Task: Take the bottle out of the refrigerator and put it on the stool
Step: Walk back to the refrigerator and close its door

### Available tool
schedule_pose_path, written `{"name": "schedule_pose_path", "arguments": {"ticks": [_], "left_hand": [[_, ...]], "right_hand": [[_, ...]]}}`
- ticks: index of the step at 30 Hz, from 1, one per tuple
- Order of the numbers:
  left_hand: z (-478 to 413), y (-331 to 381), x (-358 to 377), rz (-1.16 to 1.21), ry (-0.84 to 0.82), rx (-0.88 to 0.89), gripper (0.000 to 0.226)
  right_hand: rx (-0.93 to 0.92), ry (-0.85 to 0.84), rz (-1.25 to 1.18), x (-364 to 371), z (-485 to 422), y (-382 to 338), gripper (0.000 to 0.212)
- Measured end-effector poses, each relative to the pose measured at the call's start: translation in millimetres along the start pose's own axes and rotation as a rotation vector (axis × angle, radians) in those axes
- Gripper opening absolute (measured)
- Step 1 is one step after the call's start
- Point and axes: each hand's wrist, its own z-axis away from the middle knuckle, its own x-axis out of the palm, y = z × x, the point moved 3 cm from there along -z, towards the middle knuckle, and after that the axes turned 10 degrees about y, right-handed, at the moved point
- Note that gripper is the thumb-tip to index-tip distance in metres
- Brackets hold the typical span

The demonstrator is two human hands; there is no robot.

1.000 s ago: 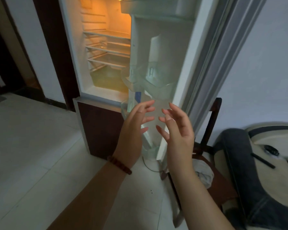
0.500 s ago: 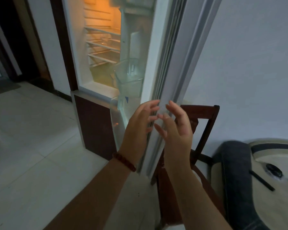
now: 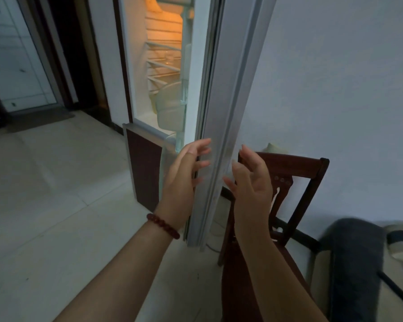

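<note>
Flanking one half-open refrigerator door point(image 3: 230, 112), two bare hands, left hand point(image 3: 184, 184) and right hand point(image 3: 254, 189) both loose-fingered, grasping nothing, one wooden chair point(image 3: 296, 166) just right, bottle's place cannot be told, one beaded bracelet point(image 3: 163, 225).

A pale tiled floor point(image 3: 44, 194) fills the left side. The plain white wall point(image 3: 335, 77) on the right is in dim light. Far left there is a dark doorway point(image 3: 72, 54) beside a glazed panel point(image 3: 12, 54), with a grey mat point(image 3: 40, 119) before it. A grey cushion point(image 3: 356, 263) lies near right.
</note>
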Motion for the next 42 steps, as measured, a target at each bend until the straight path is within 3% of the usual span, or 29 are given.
{"name": "schedule_pose_path", "arguments": {"ticks": [11,22,42], "left_hand": [[-2,-5,-9,-0.045,0.066,0.011,0.030],[-13,-2,-45,-0.036,0.096,0.002,0.029],[-76,36,-209,-0.067,0.065,0.085,0.040]], "right_hand": [[0.066,-0.039,-0.090,6,-3,2,0.034],[0.102,-0.033,-0.121,39,12,5,0.031],[0.152,-0.042,-0.189,209,65,34,0.027]]}}
